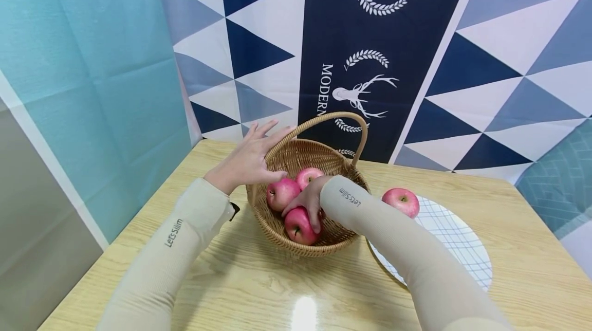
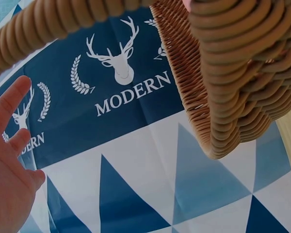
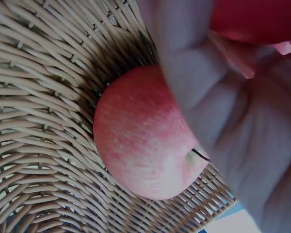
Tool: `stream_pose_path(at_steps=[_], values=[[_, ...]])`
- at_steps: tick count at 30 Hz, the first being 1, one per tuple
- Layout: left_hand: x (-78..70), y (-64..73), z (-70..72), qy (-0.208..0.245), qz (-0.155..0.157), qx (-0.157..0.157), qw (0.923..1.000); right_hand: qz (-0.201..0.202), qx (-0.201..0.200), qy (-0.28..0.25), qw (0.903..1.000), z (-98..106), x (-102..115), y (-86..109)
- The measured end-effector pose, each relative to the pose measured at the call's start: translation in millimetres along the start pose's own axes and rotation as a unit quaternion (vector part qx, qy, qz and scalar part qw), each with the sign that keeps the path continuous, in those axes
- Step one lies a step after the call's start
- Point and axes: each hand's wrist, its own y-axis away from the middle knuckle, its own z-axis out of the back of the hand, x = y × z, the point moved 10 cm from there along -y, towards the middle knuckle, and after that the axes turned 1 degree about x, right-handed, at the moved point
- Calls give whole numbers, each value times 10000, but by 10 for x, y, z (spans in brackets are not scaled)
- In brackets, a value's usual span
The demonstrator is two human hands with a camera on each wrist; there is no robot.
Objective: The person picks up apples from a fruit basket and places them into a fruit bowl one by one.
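Observation:
A wicker basket (image 1: pixel 300 251) with an arched handle (image 1: pixel 330 115) stands on the table, holding three red apples. Inside it, my right hand (image 1: pixel 311 198) grips the front apple (image 1: pixel 299 228), with thumb and fingers around its sides. The left apple (image 1: pixel 282 194) and the back apple (image 1: pixel 309 176) lie close by; the right wrist view shows one pale red apple (image 3: pixel 145 136) against the woven wall. At the basket's left side, my left hand (image 1: pixel 252 159) is spread with straight fingers beside the handle's base, its thumb reaching over the rim. In the left wrist view those fingers (image 2: pixel 12 104) hold nothing.
A white plate (image 1: pixel 455 241) with a blue grid pattern lies right of the basket, partly hidden by my right forearm. Another apple (image 1: pixel 401 201) sits at its far left edge. A patterned cloth (image 1: pixel 259 33) hangs behind the wooden table (image 1: pixel 259 295).

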Motion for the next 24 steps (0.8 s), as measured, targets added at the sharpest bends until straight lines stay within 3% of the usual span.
stream_pose_path(at_steps=[10, 17, 24], values=[[-17, -30, -11, -12, 7, 101, 9999, 0, -78, -11, 10000, -22, 0, 12], [-39, -16, -30, -51, 29, 179, 9998, -101, -97, -505, 9986, -51, -30, 39], [-26, 5, -7, -9, 41, 37, 10000, 123, 72, -268, 9995, -65, 12, 77]])
